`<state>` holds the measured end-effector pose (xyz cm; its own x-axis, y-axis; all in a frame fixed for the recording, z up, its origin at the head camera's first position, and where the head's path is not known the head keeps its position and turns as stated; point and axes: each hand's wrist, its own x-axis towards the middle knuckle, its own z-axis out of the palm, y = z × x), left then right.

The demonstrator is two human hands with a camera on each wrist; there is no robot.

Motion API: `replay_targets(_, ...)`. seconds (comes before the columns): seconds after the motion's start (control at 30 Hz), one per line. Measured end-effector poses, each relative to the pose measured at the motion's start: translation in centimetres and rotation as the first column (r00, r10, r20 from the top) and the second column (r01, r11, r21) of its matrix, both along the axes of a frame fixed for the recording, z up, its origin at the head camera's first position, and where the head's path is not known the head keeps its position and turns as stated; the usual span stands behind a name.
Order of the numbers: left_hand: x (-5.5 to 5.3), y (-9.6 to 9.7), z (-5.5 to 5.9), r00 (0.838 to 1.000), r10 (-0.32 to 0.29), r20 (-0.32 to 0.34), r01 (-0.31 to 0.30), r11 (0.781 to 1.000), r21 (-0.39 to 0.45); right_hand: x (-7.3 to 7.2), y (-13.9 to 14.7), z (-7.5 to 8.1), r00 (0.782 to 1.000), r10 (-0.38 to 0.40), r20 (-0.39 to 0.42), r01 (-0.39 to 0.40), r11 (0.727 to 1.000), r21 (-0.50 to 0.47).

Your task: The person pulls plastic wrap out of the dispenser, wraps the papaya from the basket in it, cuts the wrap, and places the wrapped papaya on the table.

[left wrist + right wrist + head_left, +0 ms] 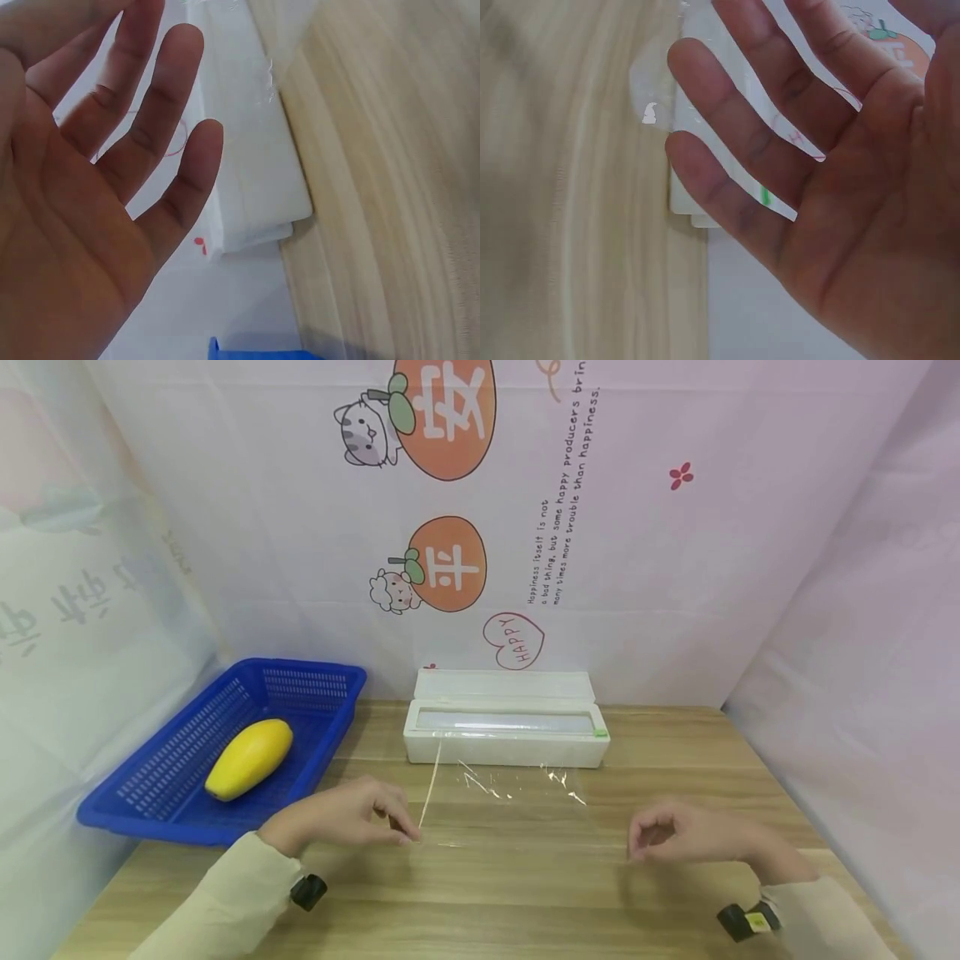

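Observation:
A sheet of clear cling film [510,806] stretches toward me from a white cling film dispenser [506,752], whose lid [504,684] is raised. My left hand [360,810] pinches the film's near left corner between thumb and forefinger. At the near right corner, my right hand [693,833] pinches the film in the same way. In the left wrist view, the other fingers of the left hand [97,180] are spread, and the pinch itself is out of frame. The right wrist view shows the right hand's [817,172] loose fingers beside the film [651,86].
On the left stands a blue plastic basket [335,735] with a yellow oblong fruit [250,759] inside. A small green slider [600,732] sits at the dispenser's right end. Printed white cloth [637,568] hangs behind and at both sides of the wooden table [510,914].

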<state>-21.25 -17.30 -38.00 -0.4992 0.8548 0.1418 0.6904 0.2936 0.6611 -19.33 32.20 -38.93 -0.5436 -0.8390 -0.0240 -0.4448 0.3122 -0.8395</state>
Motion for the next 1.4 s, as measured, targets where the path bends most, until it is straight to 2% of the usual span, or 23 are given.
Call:
replay_targets(0.17,0.4,0.8,-0.6,1.0,-0.01,-0.012,0.009,0.998,-0.065,0.2,-0.6,-0.8,1.0,0.026,0.006,-0.026,0.999,0.048)
replay_targets(0.43,1.0,1.9,-2.6,0.999,-0.028,0.042,0.035,0.983,-0.181,0.5,-1.4,-2.7,0.998,0.054,-0.007,-0.053,0.994,0.099)
replay_targets(0.7,1.3,2.4,-4.0,0.995,-0.062,0.078,0.076,0.978,-0.197,1.0,-1.8,-3.7,0.998,0.037,0.046,-0.042,0.993,0.11)
replay_targets(0.8,1.6,2.5,-4.3,0.995,-0.041,0.093,0.061,0.973,-0.223,1.2,-1.9,-4.0,0.998,0.033,0.052,-0.039,0.992,0.119)
replay_targets(0.9,1.9,2.5,-4.4,0.993,0.007,0.122,0.026,0.964,-0.263,1.3,-2.0,-4.1,0.998,0.027,0.065,-0.035,0.991,0.128)
replay_targets(1.1,2.4,2.6,-4.8,0.979,0.089,0.181,-0.028,0.948,-0.318,1.5,-2.2,-3.7,0.998,-0.006,0.058,-0.003,0.986,0.165)
replay_targets(1.4,2.3,2.1,-5.5,0.979,0.077,0.187,-0.017,0.953,-0.304,1.6,-2.2,-3.5,0.998,-0.022,0.058,0.012,0.985,0.173)
